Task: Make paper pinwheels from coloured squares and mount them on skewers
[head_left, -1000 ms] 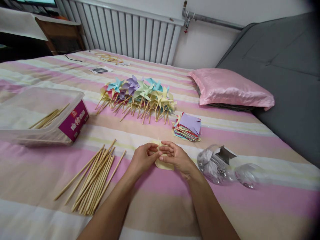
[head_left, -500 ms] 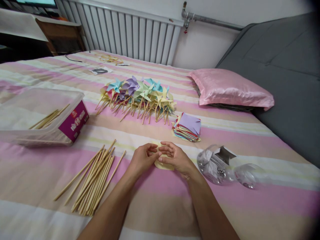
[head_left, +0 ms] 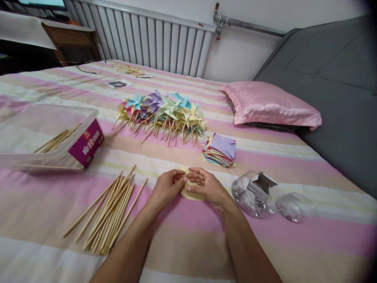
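A small pale yellow piece of paper point(head_left: 193, 195) is low over the striped bedspread, between my two hands and partly hidden by them. My left hand point(head_left: 168, 185) has curled fingers and thumb at the paper's left edge. From the right, my right hand point(head_left: 209, 187) grips the same paper, its thumb in front and its fingers bent behind. A loose bundle of wooden sticks point(head_left: 113, 214) lies left of my left hand. Beyond my right hand sits a stack of coloured paper squares point(head_left: 220, 148), purple on top.
Several finished paper pinwheels point(head_left: 167, 108) on sticks lie across the bed's middle. A clear plastic box point(head_left: 96, 114) holding more sticks stands at left. At right are a round transparent container point(head_left: 250, 200) with small metal pieces and its clear lid point(head_left: 294, 206). A pink pillow point(head_left: 273, 102) lies farther back.
My left thumb has drawn back slightly to the left from my right thumb. The paper stays between my hands, and everything else lies as before.
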The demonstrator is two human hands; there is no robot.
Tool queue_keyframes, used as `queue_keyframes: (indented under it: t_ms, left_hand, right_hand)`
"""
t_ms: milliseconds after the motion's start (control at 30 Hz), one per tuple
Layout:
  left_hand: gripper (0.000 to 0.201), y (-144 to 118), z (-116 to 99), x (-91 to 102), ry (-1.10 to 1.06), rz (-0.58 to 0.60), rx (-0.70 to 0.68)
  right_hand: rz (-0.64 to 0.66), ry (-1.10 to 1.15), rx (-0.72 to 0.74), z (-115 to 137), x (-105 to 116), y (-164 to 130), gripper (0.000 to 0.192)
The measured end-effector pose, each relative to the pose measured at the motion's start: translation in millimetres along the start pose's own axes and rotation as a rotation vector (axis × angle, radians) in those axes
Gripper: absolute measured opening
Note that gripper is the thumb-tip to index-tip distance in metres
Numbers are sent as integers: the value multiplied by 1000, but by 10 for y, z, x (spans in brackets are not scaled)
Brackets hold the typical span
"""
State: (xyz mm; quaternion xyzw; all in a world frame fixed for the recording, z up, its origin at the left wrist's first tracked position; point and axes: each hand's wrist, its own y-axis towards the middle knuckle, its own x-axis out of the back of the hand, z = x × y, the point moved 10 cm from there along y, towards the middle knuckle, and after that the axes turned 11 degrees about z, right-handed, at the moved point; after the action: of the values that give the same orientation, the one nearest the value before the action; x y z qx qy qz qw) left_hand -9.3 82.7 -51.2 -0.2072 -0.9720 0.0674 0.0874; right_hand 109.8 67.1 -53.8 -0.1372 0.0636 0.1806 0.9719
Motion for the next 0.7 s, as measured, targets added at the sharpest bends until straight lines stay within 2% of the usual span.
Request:
queue_keyframes:
  t_ms: [167,500,700]
  left_hand:
    - [35,-26,-55,14,-41,-26,4]
    - [38,-15,-54,-58,-65,36,21]
    - [40,-5,-19,-80,-107,41,15]
  right_hand:
    - [7,13,10,11,-2,-5,66]
    - [-13,44,0,34,-1,-11,61]
    - [-121,58,4,10,93,-4,55]
